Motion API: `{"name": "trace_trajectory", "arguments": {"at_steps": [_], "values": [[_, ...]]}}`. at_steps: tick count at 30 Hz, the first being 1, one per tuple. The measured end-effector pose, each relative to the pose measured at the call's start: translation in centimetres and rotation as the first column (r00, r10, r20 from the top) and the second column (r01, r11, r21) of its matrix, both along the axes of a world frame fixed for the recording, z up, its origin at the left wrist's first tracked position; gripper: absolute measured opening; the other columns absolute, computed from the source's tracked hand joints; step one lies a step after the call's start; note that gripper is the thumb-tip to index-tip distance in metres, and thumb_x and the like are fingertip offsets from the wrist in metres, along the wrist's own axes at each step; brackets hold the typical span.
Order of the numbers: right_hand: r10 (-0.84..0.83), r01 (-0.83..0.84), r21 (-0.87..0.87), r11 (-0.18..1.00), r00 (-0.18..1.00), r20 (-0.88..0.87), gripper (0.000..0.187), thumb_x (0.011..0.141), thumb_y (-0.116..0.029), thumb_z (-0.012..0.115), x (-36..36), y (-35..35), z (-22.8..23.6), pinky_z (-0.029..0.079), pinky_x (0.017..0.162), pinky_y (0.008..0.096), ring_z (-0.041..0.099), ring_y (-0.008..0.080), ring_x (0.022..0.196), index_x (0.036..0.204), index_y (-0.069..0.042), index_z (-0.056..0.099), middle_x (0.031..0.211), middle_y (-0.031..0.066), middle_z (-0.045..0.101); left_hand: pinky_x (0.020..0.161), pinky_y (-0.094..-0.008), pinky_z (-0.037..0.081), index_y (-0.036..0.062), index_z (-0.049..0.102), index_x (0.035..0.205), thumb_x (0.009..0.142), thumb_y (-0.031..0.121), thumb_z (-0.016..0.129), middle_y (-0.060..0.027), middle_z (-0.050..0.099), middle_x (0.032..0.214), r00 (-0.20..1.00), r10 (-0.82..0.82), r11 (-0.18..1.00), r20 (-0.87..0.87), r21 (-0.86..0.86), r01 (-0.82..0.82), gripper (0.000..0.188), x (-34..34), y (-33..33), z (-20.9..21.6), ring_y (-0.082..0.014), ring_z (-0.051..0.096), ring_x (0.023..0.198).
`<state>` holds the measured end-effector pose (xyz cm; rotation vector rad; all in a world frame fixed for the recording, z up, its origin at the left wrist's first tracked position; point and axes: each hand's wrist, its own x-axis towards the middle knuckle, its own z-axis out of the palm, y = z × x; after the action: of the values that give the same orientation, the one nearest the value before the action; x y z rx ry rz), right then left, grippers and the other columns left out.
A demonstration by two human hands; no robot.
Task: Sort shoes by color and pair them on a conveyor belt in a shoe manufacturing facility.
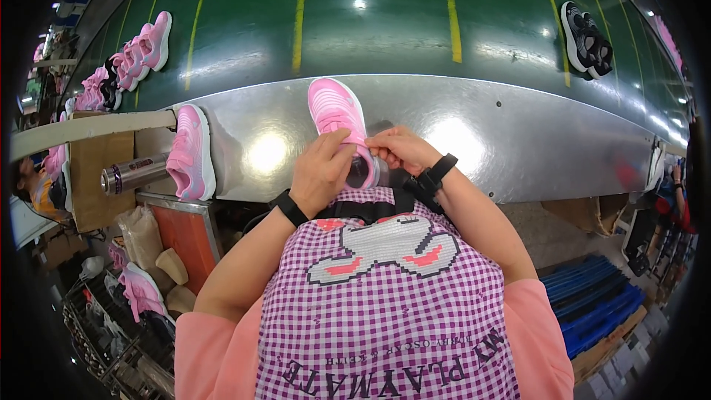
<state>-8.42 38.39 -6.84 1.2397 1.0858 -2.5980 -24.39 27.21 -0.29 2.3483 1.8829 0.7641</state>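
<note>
A pink sneaker [337, 107] with a white sole rests on the metal ledge in front of me, its toe pointing away. My left hand [323, 168] lies over the near left side of the shoe, fingers bent against its upper by the opening. On the right side, my right hand [404, 150] has thumb and fingers pinched together at the edge of the shoe's collar. What the pinch holds is too small to make out. Part of the shoe's opening shows between the hands. Another pink sneaker [191, 152] stands on the ledge further left.
Beyond the metal ledge [518, 126] runs a green belt [385, 30] with yellow lines. Pink sneakers [141, 52] stand on it at left, black shoes [586, 41] at right. A steel flask [133, 174] lies at left. Blue crates [592, 296] are stacked lower right.
</note>
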Motion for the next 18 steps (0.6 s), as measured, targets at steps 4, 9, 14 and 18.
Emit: {"name": "trace_trajectory", "arguments": {"at_steps": [4, 9, 14, 18], "values": [[0.025, -0.023, -0.071, 0.997, 0.999, 0.033, 0.028, 0.086, -0.028, 0.066, -0.1, -0.1, -0.1, 0.030, 0.040, 0.0178, 0.040, 0.0043, 0.046, 0.068, -0.007, 0.060, 0.059, -0.0036, 0.050, 0.070, -0.0349, 0.049, 0.0045, 0.062, 0.098, 0.067, 0.004, 0.065, -0.0076, 0.057, 0.091, 0.995, 0.077, 0.984, 0.058, -0.164, -0.066, 0.031, 0.3, 0.4, 0.3, -0.0265, 0.058, 0.086], [-0.272, 0.266, 0.080, 0.961, 0.960, 0.074, 0.029, 0.090, -0.031, 0.058, 1.0, -0.8, -0.9, 0.035, 0.044, 0.0199, 0.044, 0.0053, 0.049, 0.075, -0.006, 0.060, 0.061, -0.0022, 0.051, 0.067, -0.0348, 0.048, 0.0055, 0.062, 0.094, 0.064, 0.006, 0.063, -0.0064, 0.054, 0.085, 0.996, 0.007, 0.982, -0.086, -0.185, -0.023, 0.030, 0.4, 1.4, -0.1, -0.0247, 0.054, 0.083], [-0.177, 0.148, 0.443, 0.884, 0.984, 0.024, 0.024, 0.089, -0.024, 0.058, 0.9, -0.6, 1.4, 0.039, 0.047, 0.0227, 0.049, 0.0083, 0.051, 0.082, -0.001, 0.061, 0.064, 0.0006, 0.056, 0.067, -0.0342, 0.047, 0.0059, 0.060, 0.086, 0.066, 0.010, 0.060, -0.0061, 0.053, 0.084, 0.989, -0.064, 0.982, -0.131, -0.185, 0.039, 0.021, 0.0, 1.3, -0.3, -0.0231, 0.053, 0.083], [0.164, -0.147, 0.830, 0.539, 0.984, 0.068, 0.041, 0.083, -0.023, 0.064, 2.8, -1.2, -1.2, 0.048, 0.063, 0.0319, 0.061, 0.0193, 0.072, 0.115, 0.000, 0.054, 0.083, 0.0111, 0.063, 0.071, -0.0364, 0.047, 0.0056, 0.060, 0.086, 0.069, 0.014, 0.058, -0.0071, 0.054, 0.089, 0.992, -0.060, 0.984, -0.109, -0.174, 0.040, 0.019, 0.6, 1.3, -1.8, -0.0244, 0.053, 0.088]]}}
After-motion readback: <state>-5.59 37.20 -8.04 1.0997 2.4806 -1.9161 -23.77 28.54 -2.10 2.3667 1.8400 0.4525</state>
